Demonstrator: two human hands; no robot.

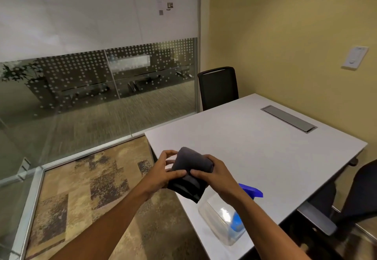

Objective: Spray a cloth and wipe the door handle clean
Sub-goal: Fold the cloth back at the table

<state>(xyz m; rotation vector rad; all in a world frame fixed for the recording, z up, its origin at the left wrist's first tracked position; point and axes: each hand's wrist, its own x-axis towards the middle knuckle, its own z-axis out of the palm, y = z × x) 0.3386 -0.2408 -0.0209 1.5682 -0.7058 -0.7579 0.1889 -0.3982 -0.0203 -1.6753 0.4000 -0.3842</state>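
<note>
Low in the centre of the frame, both hands grip a folded dark cloth (188, 173) in the air over the near left edge of the white table (255, 141). The left hand (163, 173) pinches its left side; the right hand (212, 175) clasps its right side, thumb on top. Just below the right wrist, a clear spray bottle (224, 219) with a blue nozzle lies on its side near the table's front edge. The rest of the tabletop is bare. Left of the table, open carpet (102, 198) runs to the glass wall (91, 88).
</note>
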